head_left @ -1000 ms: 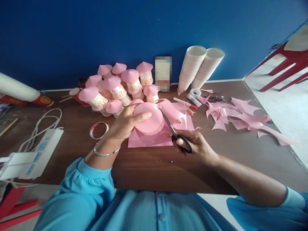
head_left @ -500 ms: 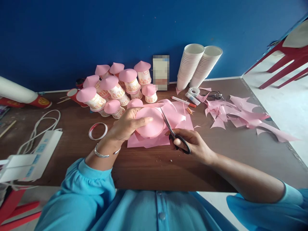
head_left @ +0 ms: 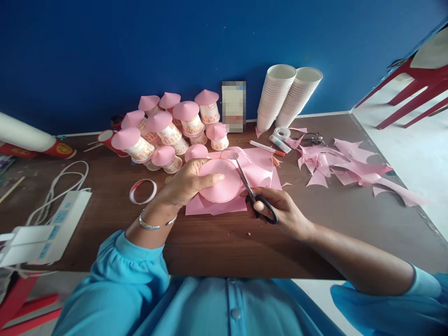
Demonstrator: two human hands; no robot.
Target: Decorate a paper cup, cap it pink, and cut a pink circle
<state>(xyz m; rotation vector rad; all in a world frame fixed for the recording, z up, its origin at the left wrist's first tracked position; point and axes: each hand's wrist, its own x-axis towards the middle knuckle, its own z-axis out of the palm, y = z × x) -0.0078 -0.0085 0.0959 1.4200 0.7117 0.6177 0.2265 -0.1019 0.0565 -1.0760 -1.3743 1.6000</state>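
My left hand (head_left: 191, 183) pinches a round piece of pink paper (head_left: 224, 187) with the thumb on top; the fingers beneath are hidden. A drawn line runs round the circle's rim, and a loose pink strip curls away at its upper right. In my right hand (head_left: 280, 210) are black-handled scissors (head_left: 248, 185), my fingers in the loops. Their blades lie along the circle's right edge and look nearly closed. Under the circle, flat pink sheets (head_left: 199, 208) rest on the brown table (head_left: 210, 247).
Several paper cups with pink cone roofs (head_left: 186, 111) stand at the back left. Two stacks of white cups (head_left: 276, 95) lean by the blue wall. Pink scraps (head_left: 350, 163), a marker (head_left: 266, 148) and a glue stick (head_left: 280, 143) lie right. A tape roll (head_left: 143, 191) and power strip (head_left: 65, 224) lie left.
My left hand and the pink circle have shifted slightly right and down and turned a little. The loose strip by the blades has moved. My right hand with the scissors stays nearly in place.
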